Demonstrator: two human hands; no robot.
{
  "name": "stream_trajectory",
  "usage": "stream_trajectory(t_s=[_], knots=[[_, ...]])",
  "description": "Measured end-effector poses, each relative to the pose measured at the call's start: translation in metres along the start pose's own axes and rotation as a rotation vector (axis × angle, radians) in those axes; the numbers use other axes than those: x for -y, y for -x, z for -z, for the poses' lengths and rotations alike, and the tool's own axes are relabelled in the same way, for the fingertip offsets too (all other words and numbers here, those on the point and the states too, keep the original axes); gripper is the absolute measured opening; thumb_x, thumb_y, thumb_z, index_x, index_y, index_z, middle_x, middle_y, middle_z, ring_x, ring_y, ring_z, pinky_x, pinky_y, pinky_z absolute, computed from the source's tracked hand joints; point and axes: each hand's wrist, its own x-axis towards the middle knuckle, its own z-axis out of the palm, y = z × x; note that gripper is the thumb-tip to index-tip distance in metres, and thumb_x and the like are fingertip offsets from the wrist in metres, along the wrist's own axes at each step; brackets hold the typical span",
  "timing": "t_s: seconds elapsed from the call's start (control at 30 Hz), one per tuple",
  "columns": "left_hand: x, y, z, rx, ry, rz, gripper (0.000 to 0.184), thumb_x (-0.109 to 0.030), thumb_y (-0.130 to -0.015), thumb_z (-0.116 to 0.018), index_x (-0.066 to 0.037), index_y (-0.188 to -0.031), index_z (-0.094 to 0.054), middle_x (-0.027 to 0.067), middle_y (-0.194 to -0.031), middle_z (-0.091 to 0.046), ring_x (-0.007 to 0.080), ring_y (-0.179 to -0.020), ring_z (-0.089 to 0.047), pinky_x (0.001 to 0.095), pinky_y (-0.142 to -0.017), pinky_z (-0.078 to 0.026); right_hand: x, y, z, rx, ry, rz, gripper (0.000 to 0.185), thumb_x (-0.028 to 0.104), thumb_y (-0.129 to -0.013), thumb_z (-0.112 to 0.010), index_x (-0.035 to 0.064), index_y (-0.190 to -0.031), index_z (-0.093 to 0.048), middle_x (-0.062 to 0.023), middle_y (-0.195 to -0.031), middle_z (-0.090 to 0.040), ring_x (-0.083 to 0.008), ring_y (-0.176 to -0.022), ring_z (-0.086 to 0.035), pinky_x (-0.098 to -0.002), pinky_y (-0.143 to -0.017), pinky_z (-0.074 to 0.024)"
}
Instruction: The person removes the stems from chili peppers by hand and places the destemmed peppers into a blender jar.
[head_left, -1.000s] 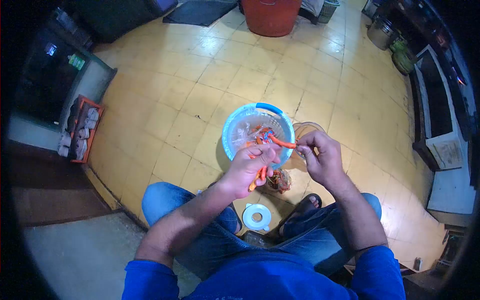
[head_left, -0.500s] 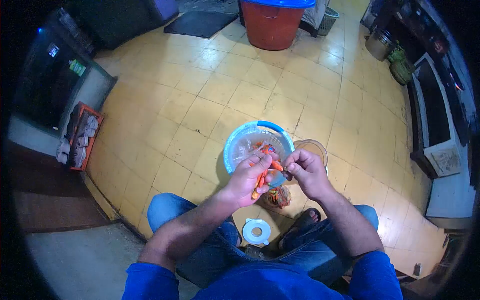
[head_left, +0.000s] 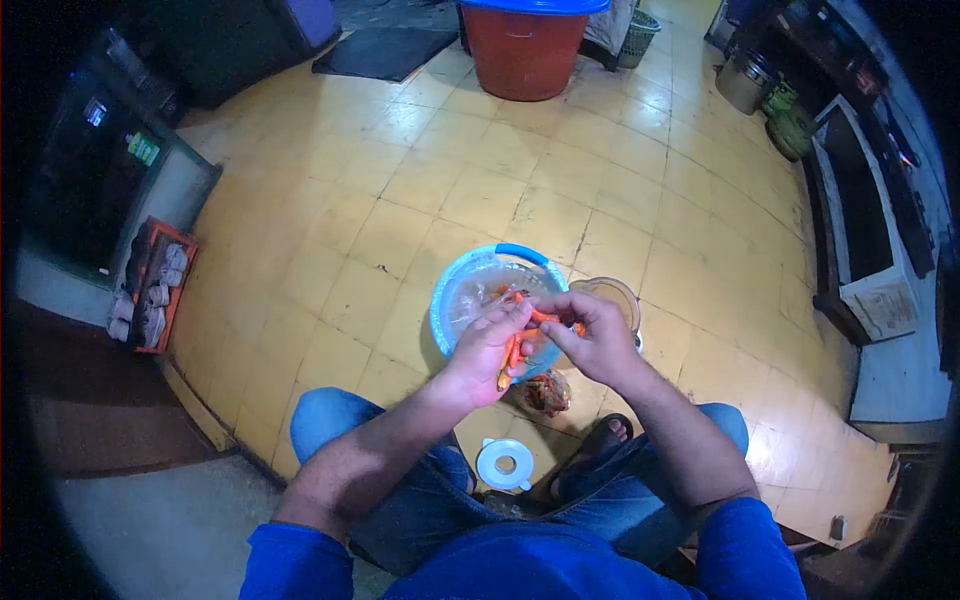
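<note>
While my left hand (head_left: 486, 346) clamps red chillies (head_left: 513, 354): a slack grip could spill some below.
Where my right hand (head_left: 597, 340) pinches another chilli (head_left: 541, 316): tugging hard could snap it.

slender orange-red chillies (head_left: 513, 354), several together in the left grip (head_left: 487, 345)

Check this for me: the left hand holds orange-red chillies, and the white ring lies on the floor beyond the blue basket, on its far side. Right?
Not quite: the head view shows the white ring on the near side of the blue basket, not beyond it. It does lie on the floor, and the left hand does hold orange-red chillies.
</note>
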Motion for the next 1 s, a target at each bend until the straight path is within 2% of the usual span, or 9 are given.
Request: stream_trajectory(t_s=[0.1,0.2,0.27,0.3,0.37,0.5,0.7,0.8,1.0], knots=[[0.007,-0.003,-0.006,-0.027,-0.001,0.007,0.032,-0.036,-0.101,-0.049,-0.009,-0.112,-0.060,0.0021,-0.093,-0.061,0.0073,-0.065,-0.055,0.0204,-0.040,-0.038,-0.010,0.006,0.019,-0.108,-0.042,-0.023,0.020,0.008,-0.085,-0.068,0.0033,-0.105,-0.070,-0.0074,-0.091,-0.069,-0.0158,-0.079,-0.065,-0.0298,-0.071,-0.0536],[0.009,-0.009,-0.004,-0.044,-0.021,0.059,0.051,-0.048,-0.101,-0.040,-0.007,-0.130,-0.054,0.0012,-0.097,-0.063,0.0082,-0.066,-0.058,0.0203,-0.040,-0.040,-0.022,0.011,0.054,-0.213,0.057,-0.108,0.019,0.008,-0.085,-0.066,0.0027,-0.103,-0.070,-0.0086,-0.090,-0.069,-0.0168,-0.079,-0.065,-0.0299,-0.071,-0.0530],[0.013,-0.010,-0.005,-0.014,-0.019,0.123,0.067,-0.060,-0.098,-0.035,-0.004,-0.127,-0.056,0.0061,-0.098,-0.062,0.0112,-0.066,-0.059,0.0228,-0.041,-0.041,-0.027,0.015,0.065,-0.268,0.444,0.190,0.018,0.009,-0.085,-0.066,0.0020,-0.102,-0.070,-0.0103,-0.084,-0.067,-0.0188,-0.077,-0.065,-0.0309,-0.070,-0.0523],[0.015,-0.009,-0.006,-0.013,-0.022,0.129,0.067,-0.060,-0.098,-0.035,-0.004,-0.127,-0.056,0.0061,-0.098,-0.062,0.0112,-0.066,-0.059,0.0228,-0.041,-0.041,-0.024,0.018,0.062,-0.273,0.444,0.185,0.018,0.009,-0.085,-0.066,0.0020,-0.102,-0.070,-0.0103,-0.084,-0.067,-0.0188,-0.077,-0.065,-0.0309,-0.070,-0.0523],[0.020,-0.005,-0.008,0.020,-0.101,0.185,0.074,-0.066,-0.096,-0.030,-0.003,-0.124,-0.057,0.0055,-0.098,-0.062,0.0114,-0.065,-0.062,0.0226,-0.042,-0.043,-0.009,0.021,0.044,-0.041,0.127,-0.006,0.020,0.013,-0.085,-0.068,0.0018,-0.101,-0.070,-0.0116,-0.081,-0.066,-0.0209,-0.076,-0.064,-0.0323,-0.068,-0.0517],[0.033,-0.005,-0.002,0.091,-0.190,0.169,0.073,-0.066,-0.097,-0.024,-0.006,-0.123,-0.057,0.0024,-0.094,-0.065,0.0109,-0.063,-0.063,0.0208,-0.041,-0.043,0.004,0.025,0.007,0.136,-0.021,-0.184,0.018,0.017,-0.087,-0.068,0.0012,-0.095,-0.069,-0.0084,-0.077,-0.063,-0.0155,-0.071,-0.063,-0.0306,-0.063,-0.0498],[0.030,0.004,-0.002,-0.008,-0.268,0.102,0.047,-0.050,-0.098,-0.047,-0.007,-0.110,-0.059,0.0023,-0.090,-0.060,0.0081,-0.063,-0.059,0.0192,-0.041,-0.041,-0.009,0.017,0.005,0.112,-0.185,-0.343,0.013,0.012,-0.090,-0.066,-0.0002,-0.090,-0.063,-0.0067,-0.081,-0.066,-0.0099,-0.074,-0.062,-0.0281,-0.064,-0.0507],[0.026,0.003,-0.004,-0.004,-0.275,0.051,0.031,-0.033,-0.096,-0.059,-0.007,-0.112,-0.059,0.0015,-0.086,-0.059,0.0064,-0.063,-0.055,0.0183,-0.042,-0.039,-0.013,0.014,0.005,-0.174,-0.163,-0.167,0.009,0.007,-0.088,-0.067,0.0000,-0.091,-0.063,-0.0069,-0.082,-0.066,-0.0119,-0.074,-0.063,-0.0279,-0.064,-0.0513],[0.018,0.007,-0.013,-0.094,-0.317,-0.070,0.025,-0.023,-0.095,-0.063,-0.006,-0.112,-0.058,0.0011,-0.086,-0.059,0.0043,-0.062,-0.052,0.0173,-0.042,-0.036,-0.001,0.016,0.004,-0.183,0.148,0.113,0.007,0.004,-0.085,-0.067,0.0016,-0.091,-0.063,-0.0101,-0.077,-0.062,-0.0188,-0.067,-0.062,-0.0298,-0.061,-0.0499]])
